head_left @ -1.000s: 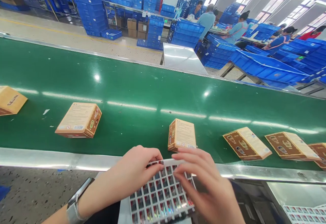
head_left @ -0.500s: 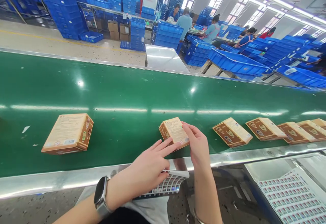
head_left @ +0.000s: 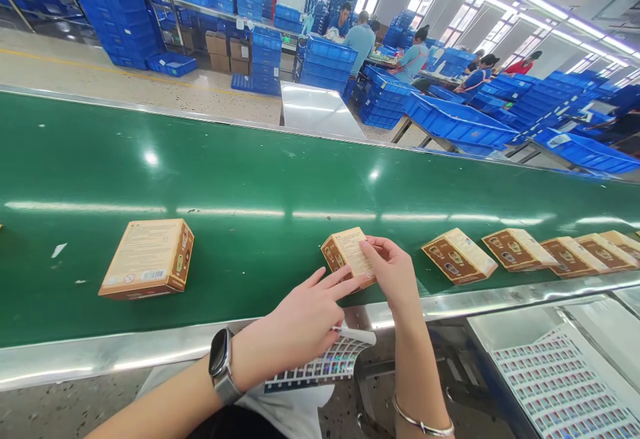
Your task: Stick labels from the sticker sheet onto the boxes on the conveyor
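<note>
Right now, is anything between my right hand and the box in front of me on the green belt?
Nothing visible: the right hand's fingertips are at the box's right side. The left hand's fingers lie across its near side, and the patterned sheet is below, on your side of the belt.

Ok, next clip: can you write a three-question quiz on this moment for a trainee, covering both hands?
1. Which wrist wears the watch?
2. True or false: the right hand touches a box at the green belt.
3. The left hand holds a patterned sheet. Its right end: A lies flat; B curls up; C sits inside a box.
Key: 1 left; 2 true; 3 B.
</note>
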`<state>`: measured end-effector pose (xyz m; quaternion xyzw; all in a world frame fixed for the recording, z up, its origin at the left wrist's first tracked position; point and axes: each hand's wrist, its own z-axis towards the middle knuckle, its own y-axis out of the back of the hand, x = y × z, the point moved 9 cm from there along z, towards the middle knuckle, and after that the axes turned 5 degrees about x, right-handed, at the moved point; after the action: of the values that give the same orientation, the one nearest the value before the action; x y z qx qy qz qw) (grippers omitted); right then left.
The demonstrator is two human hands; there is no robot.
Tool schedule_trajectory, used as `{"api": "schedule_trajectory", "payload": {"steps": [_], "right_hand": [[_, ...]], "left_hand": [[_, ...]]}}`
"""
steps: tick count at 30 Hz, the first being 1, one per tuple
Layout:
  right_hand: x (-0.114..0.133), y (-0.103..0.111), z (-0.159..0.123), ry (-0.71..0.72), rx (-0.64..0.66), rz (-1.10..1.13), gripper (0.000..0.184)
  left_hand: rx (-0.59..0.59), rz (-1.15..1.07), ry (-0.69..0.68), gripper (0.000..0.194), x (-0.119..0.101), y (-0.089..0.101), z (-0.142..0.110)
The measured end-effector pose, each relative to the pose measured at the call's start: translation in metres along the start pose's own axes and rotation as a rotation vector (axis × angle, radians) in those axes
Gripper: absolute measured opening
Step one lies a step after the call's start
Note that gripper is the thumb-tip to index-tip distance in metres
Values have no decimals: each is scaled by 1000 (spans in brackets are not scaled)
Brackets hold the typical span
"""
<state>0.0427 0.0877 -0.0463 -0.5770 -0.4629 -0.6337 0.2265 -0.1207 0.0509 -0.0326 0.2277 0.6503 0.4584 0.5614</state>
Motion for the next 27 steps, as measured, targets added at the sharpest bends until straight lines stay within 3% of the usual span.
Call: {"api": "schedule_trajectory", "payload": {"steps": [4, 9, 14, 16, 17, 20, 22, 27], "right_hand": [[-1, 10, 8, 30, -45, -62, 40], [2, 32, 25, 86, -158, -173, 57], [29, 42, 14, 188, -249, -245, 44], [48, 25, -4, 282, -126, -255, 38], [57, 9, -16, 332, 12, -260, 35], [69, -52, -63, 417, 586, -303, 25], [67, -77, -91, 434, 829, -367, 21], [57, -95, -105, 481, 922, -417, 22]], "left_hand": [[-7, 2, -34, 18, -2, -1, 9], [49, -59, -38, 17, -5, -2, 20], [10, -221, 133, 12, 10, 4, 0], [1, -310, 243, 15, 20, 8, -20], [-9, -354, 301, 16, 26, 11, -31], [-48, -518, 477, 15, 41, 21, -64], [-54, -640, 569, 19, 47, 24, -82], [-65, -737, 673, 14, 49, 27, -109]]}}
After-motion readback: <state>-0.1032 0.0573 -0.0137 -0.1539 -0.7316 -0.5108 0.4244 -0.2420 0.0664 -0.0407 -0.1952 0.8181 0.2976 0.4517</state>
